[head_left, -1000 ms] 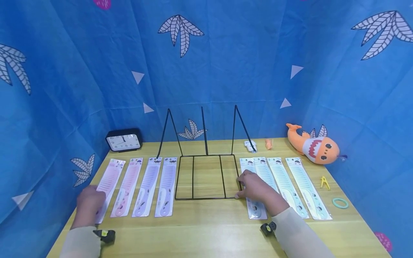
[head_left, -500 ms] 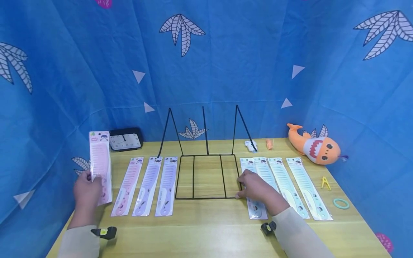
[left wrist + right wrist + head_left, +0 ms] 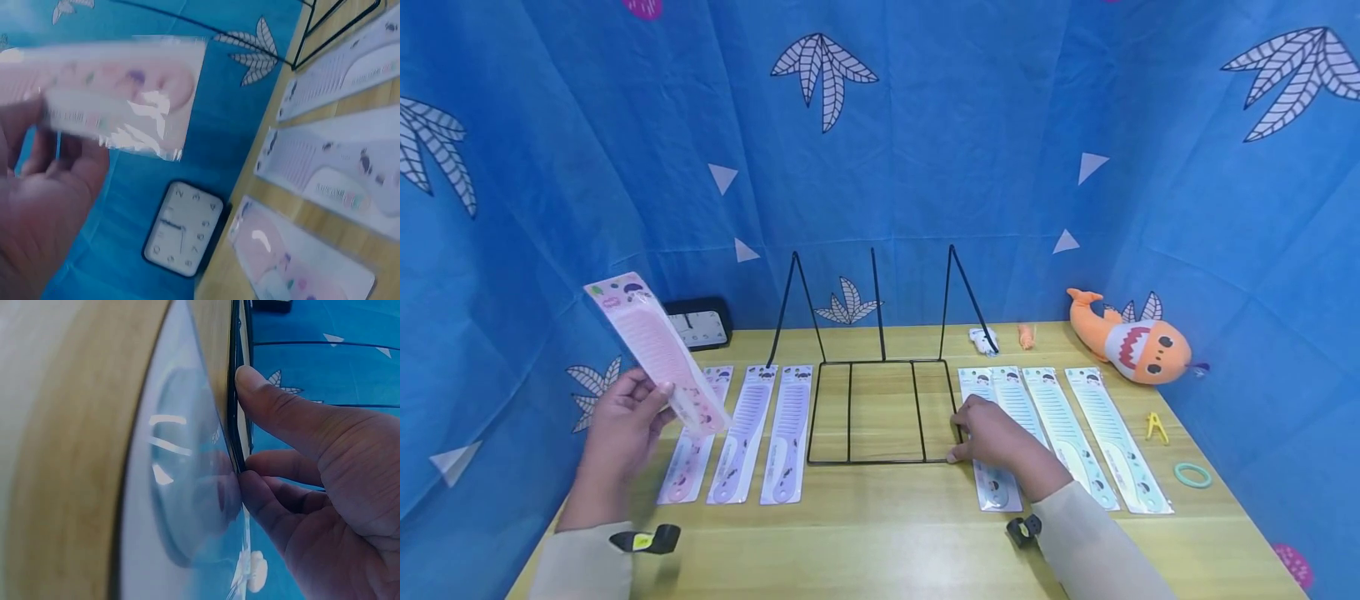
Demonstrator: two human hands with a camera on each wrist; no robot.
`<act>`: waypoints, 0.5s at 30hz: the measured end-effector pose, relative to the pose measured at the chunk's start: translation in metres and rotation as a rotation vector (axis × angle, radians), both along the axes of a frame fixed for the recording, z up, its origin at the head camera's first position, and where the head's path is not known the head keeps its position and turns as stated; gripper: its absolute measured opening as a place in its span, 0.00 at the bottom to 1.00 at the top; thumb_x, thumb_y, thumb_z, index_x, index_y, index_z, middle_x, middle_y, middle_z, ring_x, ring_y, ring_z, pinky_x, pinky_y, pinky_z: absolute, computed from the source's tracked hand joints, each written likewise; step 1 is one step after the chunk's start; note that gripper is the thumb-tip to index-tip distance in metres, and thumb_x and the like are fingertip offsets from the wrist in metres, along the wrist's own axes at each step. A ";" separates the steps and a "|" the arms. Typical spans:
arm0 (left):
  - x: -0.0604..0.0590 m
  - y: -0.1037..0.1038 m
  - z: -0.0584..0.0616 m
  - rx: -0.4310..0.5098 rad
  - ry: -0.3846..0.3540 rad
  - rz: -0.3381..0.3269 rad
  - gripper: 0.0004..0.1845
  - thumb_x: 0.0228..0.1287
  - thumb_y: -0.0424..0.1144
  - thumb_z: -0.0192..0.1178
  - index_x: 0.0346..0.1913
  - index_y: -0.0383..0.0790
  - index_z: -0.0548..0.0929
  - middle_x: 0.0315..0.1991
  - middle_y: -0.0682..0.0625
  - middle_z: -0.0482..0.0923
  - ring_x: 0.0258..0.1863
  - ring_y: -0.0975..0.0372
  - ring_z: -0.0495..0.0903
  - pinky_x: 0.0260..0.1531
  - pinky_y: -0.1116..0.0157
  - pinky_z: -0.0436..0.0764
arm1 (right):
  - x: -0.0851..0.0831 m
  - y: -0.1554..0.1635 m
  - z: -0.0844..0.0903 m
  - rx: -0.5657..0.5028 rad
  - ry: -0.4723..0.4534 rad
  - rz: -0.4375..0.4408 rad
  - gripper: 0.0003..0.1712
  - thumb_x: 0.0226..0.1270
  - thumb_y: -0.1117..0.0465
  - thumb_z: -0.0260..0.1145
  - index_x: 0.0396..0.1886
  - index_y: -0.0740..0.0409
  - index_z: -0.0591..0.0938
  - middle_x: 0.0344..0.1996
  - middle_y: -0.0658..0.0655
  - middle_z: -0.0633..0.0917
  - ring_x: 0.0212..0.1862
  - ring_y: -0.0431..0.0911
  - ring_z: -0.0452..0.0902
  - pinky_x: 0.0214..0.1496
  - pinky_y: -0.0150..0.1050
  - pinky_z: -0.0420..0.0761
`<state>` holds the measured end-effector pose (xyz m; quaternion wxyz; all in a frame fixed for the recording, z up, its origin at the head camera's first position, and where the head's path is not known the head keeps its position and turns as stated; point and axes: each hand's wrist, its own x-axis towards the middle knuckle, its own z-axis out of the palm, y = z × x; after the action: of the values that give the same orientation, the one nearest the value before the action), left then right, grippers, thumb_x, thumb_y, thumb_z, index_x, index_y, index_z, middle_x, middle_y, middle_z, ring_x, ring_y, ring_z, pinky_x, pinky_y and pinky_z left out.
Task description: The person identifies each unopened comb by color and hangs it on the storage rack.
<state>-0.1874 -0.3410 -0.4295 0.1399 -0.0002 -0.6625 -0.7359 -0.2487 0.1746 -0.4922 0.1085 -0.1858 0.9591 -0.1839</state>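
Note:
My left hand holds a pink comb in a clear package, raised off the table and tilted, its handle end down to the right. Thumb and fingers pinch the package's edge in the left wrist view. Beneath it, a second packaged pink comb is partly covered. Two packaged purple combs lie to its right. My right hand grips the right front corner of a black wire rack, with thumb and fingers around the wire in the right wrist view. Several packaged green combs lie right of the rack.
Behind the raised comb stands a black clock, partly hidden. An orange shark plush, a yellow clip and a green ring lie at the right. The rack's upright wires rise before the blue curtain.
My left hand has lifted the leftmost pink comb off the table, carried it up and rightward, and tilted it. My right hand stays at the rack's corner.

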 end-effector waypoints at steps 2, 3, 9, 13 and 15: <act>0.003 0.006 0.000 0.020 0.078 -0.127 0.22 0.83 0.30 0.59 0.73 0.44 0.79 0.60 0.60 0.89 0.56 0.70 0.90 0.51 0.70 0.91 | 0.000 0.001 0.000 0.000 0.000 -0.001 0.40 0.61 0.51 0.86 0.68 0.68 0.84 0.55 0.57 0.83 0.54 0.48 0.79 0.65 0.49 0.86; 0.004 0.009 0.000 0.018 0.111 -0.180 0.22 0.83 0.27 0.57 0.73 0.43 0.80 0.59 0.59 0.90 0.56 0.69 0.90 0.52 0.69 0.91 | 0.000 0.001 -0.001 0.001 0.004 0.003 0.40 0.61 0.51 0.86 0.68 0.68 0.85 0.55 0.57 0.83 0.54 0.48 0.80 0.65 0.49 0.86; 0.010 0.031 0.007 -0.260 0.198 -0.264 0.20 0.81 0.20 0.55 0.68 0.33 0.84 0.55 0.61 0.92 0.53 0.69 0.90 0.53 0.71 0.91 | 0.000 0.001 -0.002 -0.005 0.012 0.013 0.40 0.60 0.51 0.87 0.66 0.68 0.85 0.55 0.58 0.83 0.57 0.51 0.82 0.67 0.51 0.86; 0.014 0.049 0.012 -0.532 0.170 -0.227 0.14 0.78 0.23 0.61 0.61 0.30 0.87 0.54 0.62 0.91 0.51 0.71 0.89 0.51 0.73 0.90 | 0.000 0.002 -0.001 -0.007 0.010 0.012 0.40 0.59 0.51 0.87 0.66 0.67 0.85 0.55 0.58 0.83 0.56 0.50 0.81 0.66 0.51 0.86; 0.015 0.058 0.013 -0.605 0.129 -0.235 0.13 0.77 0.25 0.63 0.59 0.32 0.88 0.54 0.56 0.92 0.49 0.69 0.89 0.50 0.72 0.90 | 0.000 0.002 -0.001 -0.007 0.012 0.012 0.40 0.59 0.51 0.87 0.66 0.67 0.85 0.55 0.58 0.83 0.55 0.50 0.81 0.65 0.51 0.86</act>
<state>-0.1727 -0.2827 -0.4167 0.0891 -0.1647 -0.8363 -0.5153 -0.2482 0.1764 -0.4934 0.1031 -0.1928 0.9580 -0.1856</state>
